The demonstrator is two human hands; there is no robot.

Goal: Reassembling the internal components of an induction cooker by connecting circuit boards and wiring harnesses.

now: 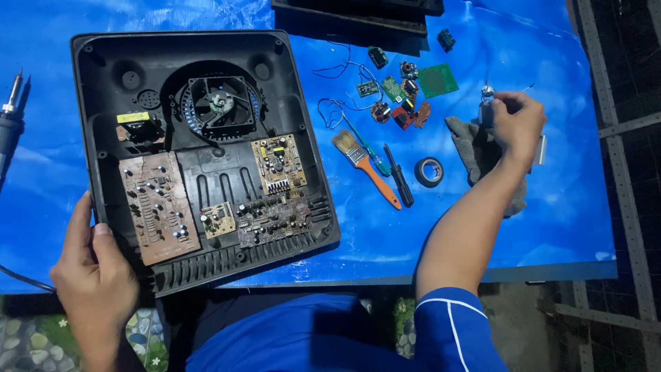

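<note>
Housing (200,151), black and opened up, lies on the blue sheet (564,207) with our left hand (93,272) clamped on its near-left corner: thumb on top of the rim, other fingers hidden under it. Just past the thumb sits a brown board (160,207); further in, the fan (222,103) and more boards (279,165). Our right hand (516,124) is well off to the right, fingers curled round a small grey part (486,110) with wires sticking out, directly above a grey rag (482,158). We cannot tell how firm that hold is; the part is mostly hidden by the fingers.

Between the two hands: brush (365,165), screwdriver (399,176), tape roll (429,171), and a cluster of loose small boards (399,96) with thin wires. Soldering iron (10,117) lies beyond our left hand at the sheet's edge.

Risks as we judge them: the housing overhangs the near table edge by our left fingers, so a loosened hold could let it tip off. The thumb is close to the brown board and could press its components. The thin wires on the held part could snag on the rag or bend if we squeeze. A sweep of the right forearm could scatter the loose boards.
</note>
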